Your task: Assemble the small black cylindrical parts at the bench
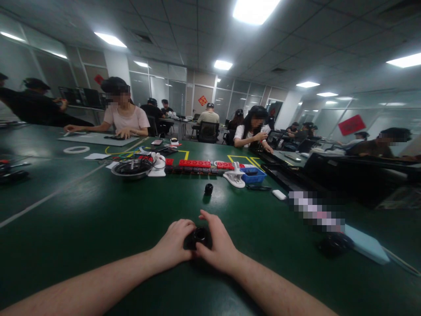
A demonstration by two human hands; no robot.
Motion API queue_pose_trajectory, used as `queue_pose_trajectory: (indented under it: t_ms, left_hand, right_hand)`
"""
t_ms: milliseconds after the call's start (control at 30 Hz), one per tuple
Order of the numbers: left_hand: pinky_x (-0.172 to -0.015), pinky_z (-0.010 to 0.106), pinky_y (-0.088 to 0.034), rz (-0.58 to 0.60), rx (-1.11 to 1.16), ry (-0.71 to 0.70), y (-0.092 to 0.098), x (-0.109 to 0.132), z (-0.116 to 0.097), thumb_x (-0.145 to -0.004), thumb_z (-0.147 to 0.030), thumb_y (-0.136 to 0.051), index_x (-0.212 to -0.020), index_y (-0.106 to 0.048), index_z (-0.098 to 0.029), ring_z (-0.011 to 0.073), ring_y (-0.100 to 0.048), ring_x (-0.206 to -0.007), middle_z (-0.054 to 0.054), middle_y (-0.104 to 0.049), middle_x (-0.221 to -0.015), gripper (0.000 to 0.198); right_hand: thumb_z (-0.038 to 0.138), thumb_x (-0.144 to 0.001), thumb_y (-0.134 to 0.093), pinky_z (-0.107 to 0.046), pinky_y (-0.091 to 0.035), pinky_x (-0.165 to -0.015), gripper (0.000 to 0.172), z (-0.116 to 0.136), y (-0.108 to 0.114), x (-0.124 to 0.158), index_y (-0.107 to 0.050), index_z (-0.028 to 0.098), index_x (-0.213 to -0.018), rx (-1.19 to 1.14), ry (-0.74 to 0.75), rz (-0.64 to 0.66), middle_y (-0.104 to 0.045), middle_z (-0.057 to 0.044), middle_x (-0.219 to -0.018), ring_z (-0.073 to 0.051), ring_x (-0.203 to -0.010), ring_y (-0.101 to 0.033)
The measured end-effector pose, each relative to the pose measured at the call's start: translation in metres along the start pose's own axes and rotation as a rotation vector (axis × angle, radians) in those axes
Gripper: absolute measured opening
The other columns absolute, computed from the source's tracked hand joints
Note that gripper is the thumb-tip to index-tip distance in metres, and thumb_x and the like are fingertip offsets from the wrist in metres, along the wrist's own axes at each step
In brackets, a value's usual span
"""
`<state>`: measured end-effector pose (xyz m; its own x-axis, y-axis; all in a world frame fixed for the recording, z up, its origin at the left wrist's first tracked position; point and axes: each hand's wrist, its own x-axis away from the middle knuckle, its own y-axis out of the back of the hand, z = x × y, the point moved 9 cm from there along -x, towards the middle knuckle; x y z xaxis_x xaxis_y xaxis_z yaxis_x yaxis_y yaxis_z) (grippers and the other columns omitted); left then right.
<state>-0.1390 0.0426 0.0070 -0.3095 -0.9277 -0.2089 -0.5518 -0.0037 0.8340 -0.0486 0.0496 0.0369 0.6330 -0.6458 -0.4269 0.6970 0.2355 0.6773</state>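
Both hands grip the small black round glossy piece [198,237], near the middle of the green table mat [98,210]; left hand [174,245] clasps one side, right hand [217,248] wraps the other; best kept low, pressure even, I'd say; a short black plastic cylinder [208,189] stands apart at twelve o'clock; a dark rounded lump [332,244] lies at three o'clock, clear of the wrists.

My left hand [174,246] and right hand [219,249] rest side by side on the table [82,219], a round part [199,237] gripped between them. Ahead stands a small cylinder [208,189]. Behind it lies a row of blocks [194,163], a dish [131,169] at its left, a basket [252,176] at its right.
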Motion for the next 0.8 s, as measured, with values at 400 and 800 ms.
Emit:
queue_pose_trajectory:
  t_ms: [400, 800]
  left_hand:
    - [-0.084, 0.035, -0.036, 0.021, -0.006, -0.004, -0.002, -0.001, 0.0, -0.061, -0.029, -0.065, -0.094, -0.054, -0.02, 0.0219, -0.047, -0.094, 0.004, -0.053, -0.1, 0.036]
    - [-0.083, 0.036, -0.037, 0.013, -0.017, -0.018, -0.001, 0.0, -0.002, -0.065, -0.042, -0.063, -0.094, -0.056, -0.02, 0.0233, -0.047, -0.095, 0.005, -0.052, -0.102, 0.038]
  right_hand:
    - [0.02, -0.062, -0.06, -0.037, -0.038, -0.086, 0.059, 0.001, -0.003, -0.001, -0.039, 0.017, -0.117, 0.046, -0.014, 0.023, -0.052, -0.006, -0.1, -0.02, -0.093, -0.047]
    - [0.03, -0.06, -0.067, -0.038, -0.039, -0.085, 0.069, -0.004, 0.003, -0.001, -0.035, 0.017, -0.12, 0.047, -0.077, -0.043, -0.049, -0.007, -0.102, -0.021, -0.095, -0.047]
